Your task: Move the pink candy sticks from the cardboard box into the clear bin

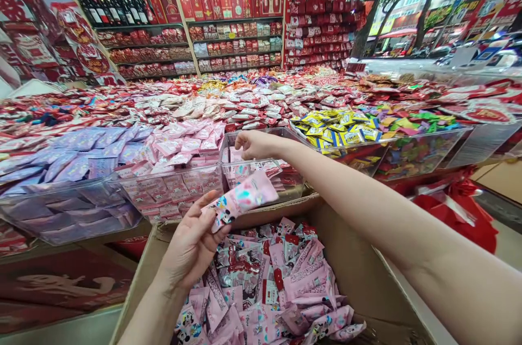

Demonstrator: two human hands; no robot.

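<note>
My left hand (194,241) pinches a pink candy packet (244,198) with a cartoon mouse printed on it, tilted up to the right above the cardboard box's far edge. Beneath it, the open cardboard box (354,247) holds a heap of similar pink packets (304,279) and some red-and-clear ones. My right arm reaches across the box, and my right hand (256,145) is over a clear plastic bin (291,187) with a few pink packets inside. Its fingers are curled downward; whether they grip anything is hidden.
Left of that bin stand bins of light pink packets (183,146) and lilac packets (81,157). To its right are yellow packets (340,127) and multicoloured sweets (416,122). Behind lie piles of red packets; shelves (185,24) hold boxes and bottles. A red bag (457,214) sits at right.
</note>
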